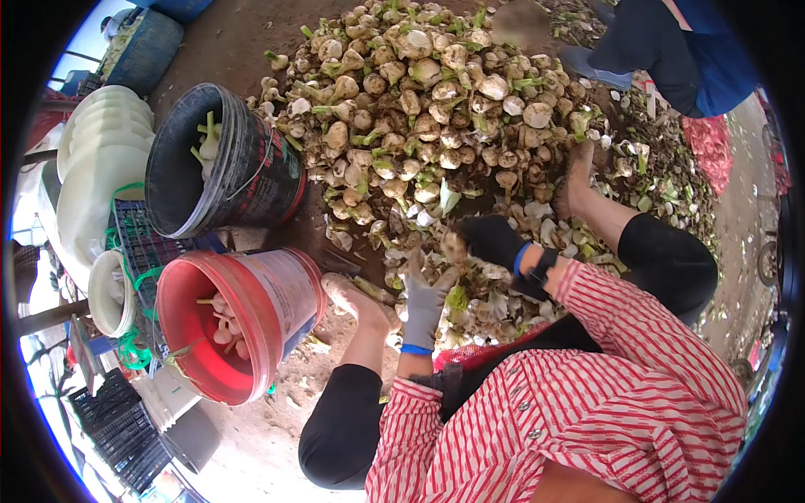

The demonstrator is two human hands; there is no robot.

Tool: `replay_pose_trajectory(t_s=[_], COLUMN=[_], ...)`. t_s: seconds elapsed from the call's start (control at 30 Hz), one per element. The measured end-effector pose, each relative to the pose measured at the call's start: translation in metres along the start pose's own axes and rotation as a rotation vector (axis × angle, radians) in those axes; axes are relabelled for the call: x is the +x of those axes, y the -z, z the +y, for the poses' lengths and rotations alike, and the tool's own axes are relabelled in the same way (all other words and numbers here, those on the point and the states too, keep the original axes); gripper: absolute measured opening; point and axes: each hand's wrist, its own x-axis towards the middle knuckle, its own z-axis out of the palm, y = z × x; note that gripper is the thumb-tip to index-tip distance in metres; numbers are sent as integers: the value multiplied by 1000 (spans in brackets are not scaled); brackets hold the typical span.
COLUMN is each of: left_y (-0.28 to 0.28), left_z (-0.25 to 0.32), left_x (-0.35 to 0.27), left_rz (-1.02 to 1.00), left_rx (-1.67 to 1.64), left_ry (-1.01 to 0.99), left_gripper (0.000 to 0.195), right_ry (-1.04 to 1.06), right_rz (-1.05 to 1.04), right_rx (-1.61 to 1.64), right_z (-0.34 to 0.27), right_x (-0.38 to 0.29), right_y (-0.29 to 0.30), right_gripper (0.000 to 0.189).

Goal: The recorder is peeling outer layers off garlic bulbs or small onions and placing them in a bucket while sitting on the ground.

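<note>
My right hand, in a black glove, grips a soil-stained garlic bulb at its fingertips. Just left of the bulb is my left hand in a grey glove with a blue cuff, its fingers spread and dirty at the tips. Whether those fingers touch the bulb is hard to see. Both hands hover over loose garlic skins and leaf scraps between my legs. Beyond them rises a large heap of unpeeled garlic bulbs, some with green stem stubs.
On my left, a red bucket and a black bucket tilt towards me, with pale, cleaner garlic inside. Behind them stand a plastic crate, a small white bucket and a large whitish container. Another person's leg is at upper right.
</note>
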Motion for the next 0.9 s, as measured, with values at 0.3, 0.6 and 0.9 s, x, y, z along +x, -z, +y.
replay_pose_trajectory(t_s=[0.3, 0.6, 0.9], left_y=[-3, -12, -15], left_z=[45, 63, 58], left_x=[-26, -42, -42], left_rz=[-120, 3, 187], left_rx=[-509, 32, 293], left_ry=[-127, -403, -664], left_gripper=[56, 59, 61], right_ry=[-372, 42, 63], right_rz=[326, -47, -23], right_rx=[813, 548, 819], right_z=[-52, -64, -42], right_x=[-10, -15, -23], right_y=[65, 54, 42], right_gripper=[42, 34, 52])
